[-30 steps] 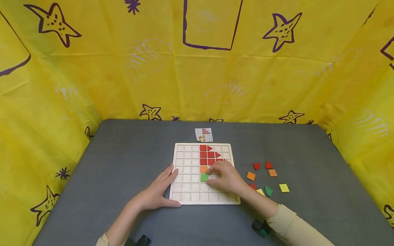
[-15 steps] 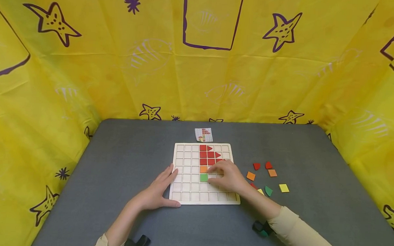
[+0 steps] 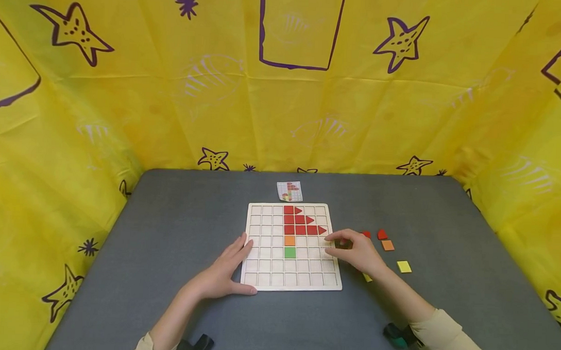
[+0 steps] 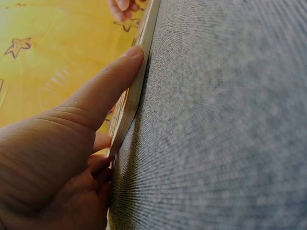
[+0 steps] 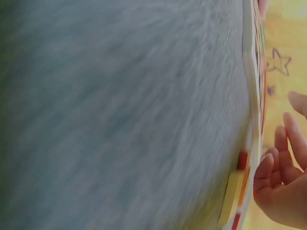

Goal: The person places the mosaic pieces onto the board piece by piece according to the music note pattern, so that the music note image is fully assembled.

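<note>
A pale wooden grid board (image 3: 265, 266) lies on the dark table. Set in its cells are red squares and triangles (image 3: 300, 230), an orange square (image 3: 289, 240) and a green square (image 3: 289, 252). My left hand (image 3: 221, 271) rests against the board's left side with straight fingers, its thumb on the front corner; the left wrist view shows that thumb (image 4: 110, 86) along the edge. Over the board's right edge hovers my right hand (image 3: 358, 252), thumb and forefinger apart with nothing between them. It partly hides the loose pieces beyond.
Right of the board lie a red piece (image 3: 382, 234), an orange square (image 3: 388, 245) and a yellow square (image 3: 404, 267). A small printed pattern card (image 3: 290, 191) sits behind the board. Yellow patterned cloth (image 3: 282, 113) surrounds the table's back and sides.
My right hand has moved off the green square, rightward to the board's right edge, and uncovered the end of the red rows. The green square stays in its cell. My left hand has not moved.
</note>
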`<state>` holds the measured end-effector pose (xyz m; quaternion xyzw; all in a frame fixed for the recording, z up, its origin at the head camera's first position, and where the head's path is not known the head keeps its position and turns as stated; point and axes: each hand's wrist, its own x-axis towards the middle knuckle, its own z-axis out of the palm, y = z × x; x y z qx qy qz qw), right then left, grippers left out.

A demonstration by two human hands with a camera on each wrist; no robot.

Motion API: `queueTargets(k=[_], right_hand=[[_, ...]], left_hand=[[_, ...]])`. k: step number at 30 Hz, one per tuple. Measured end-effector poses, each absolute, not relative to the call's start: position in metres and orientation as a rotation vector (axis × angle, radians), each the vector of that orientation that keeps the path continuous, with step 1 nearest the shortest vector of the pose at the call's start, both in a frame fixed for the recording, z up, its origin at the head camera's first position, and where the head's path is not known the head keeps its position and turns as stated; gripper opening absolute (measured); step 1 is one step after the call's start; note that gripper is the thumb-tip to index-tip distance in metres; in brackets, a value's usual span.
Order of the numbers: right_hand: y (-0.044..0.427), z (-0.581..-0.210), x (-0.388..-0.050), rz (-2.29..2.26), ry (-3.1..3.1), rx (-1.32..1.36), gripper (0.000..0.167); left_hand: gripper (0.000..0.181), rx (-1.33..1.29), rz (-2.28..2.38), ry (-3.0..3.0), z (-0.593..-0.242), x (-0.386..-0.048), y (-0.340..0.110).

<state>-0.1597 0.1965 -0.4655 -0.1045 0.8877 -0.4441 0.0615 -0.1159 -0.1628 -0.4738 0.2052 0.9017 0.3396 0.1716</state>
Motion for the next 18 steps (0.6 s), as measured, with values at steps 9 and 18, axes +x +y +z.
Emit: queueTargets(k=[9,18], right_hand=[[0.235,-0.465,-0.150,-1.413,2.662,-0.160,0.031],[0.255,-0.463,-0.143,-1.180,2.822,-0.115,0.034]], left_hand=[[0.112,0.578,0.962,2.566,-0.474,-0.116,-0.162],[0.111,0.565,0.958,2.568,-0.472,-0.115,-0.162]])
